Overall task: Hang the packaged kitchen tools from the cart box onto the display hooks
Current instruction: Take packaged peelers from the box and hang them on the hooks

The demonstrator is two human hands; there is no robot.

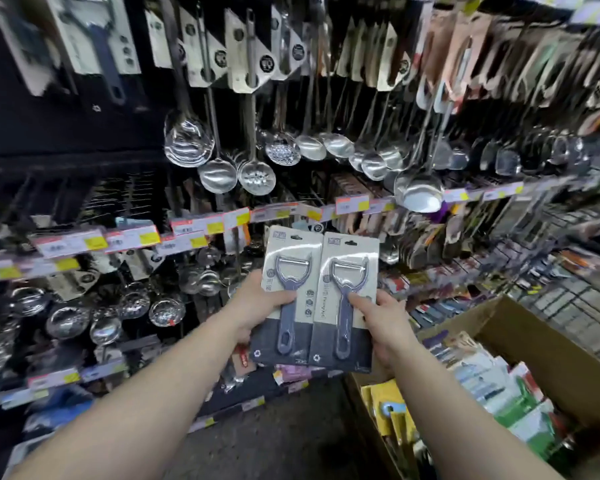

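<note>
While both arms reached forward toward the display wall [326, 98], each of the hands grasped one packaged peeler. The left hand [257, 306] gripped the left peeler pack [288, 292] at its left edge, thumb laid across the card front beside the peeler handle. The right hand [385, 323] gripped the right peeler pack [347, 303] at its right edge, thumb pressed on the card just beside the handle. The two packs were held upright, side by side, with their inner edges touching or slightly overlapping; which one could not be told. Both packs were in front of the row of price tags [194, 233] on the shelf rail. A matching peeler pack [97, 39] hung at the upper left corner of the display wall. Steel ladles and skimmers [257, 174] hung above the held packs. The cardboard box [534, 341] stood at lower right, with assorted packaged goods [492, 382] inside it.
</note>
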